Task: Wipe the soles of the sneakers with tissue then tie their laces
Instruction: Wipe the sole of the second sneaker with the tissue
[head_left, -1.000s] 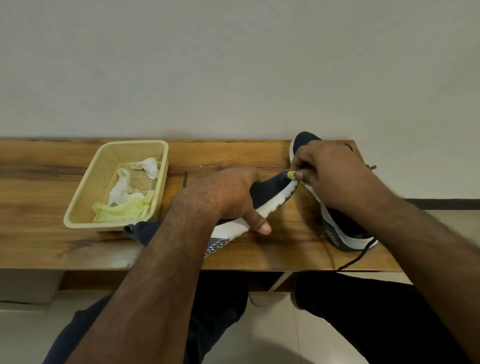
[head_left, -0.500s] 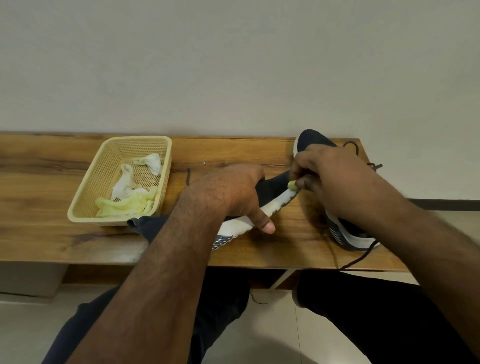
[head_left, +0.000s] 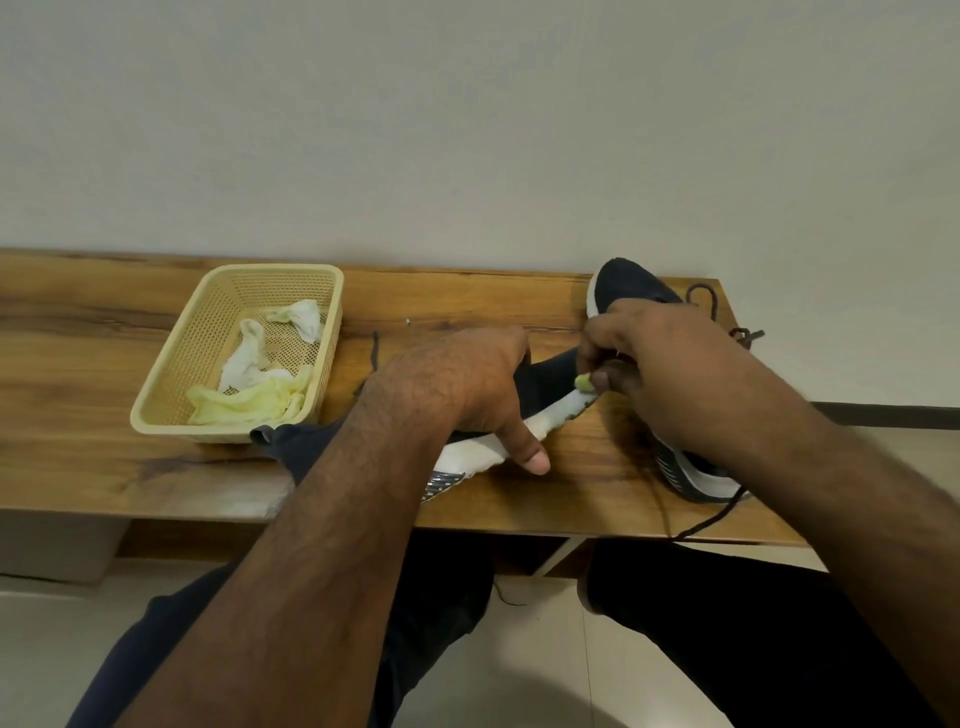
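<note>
The left hand (head_left: 467, 395) holds 1 shoe (head_left: 540, 400) tipped on the table (head_left: 104, 364), fingers curled round it. The right hand (head_left: 654, 364) pinches a small tissue (head_left: 584, 383) against its white sole (head_left: 550, 418). The tissue is tiny, so it might slip out or tear if rubbed hard.

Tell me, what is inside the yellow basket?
Inside the yellow basket lie crumpled tissues: white ones toward the back and middle, and a pale yellow one at the front. The tissues cover part of the basket floor, so anything beneath them cannot be seen.
</note>
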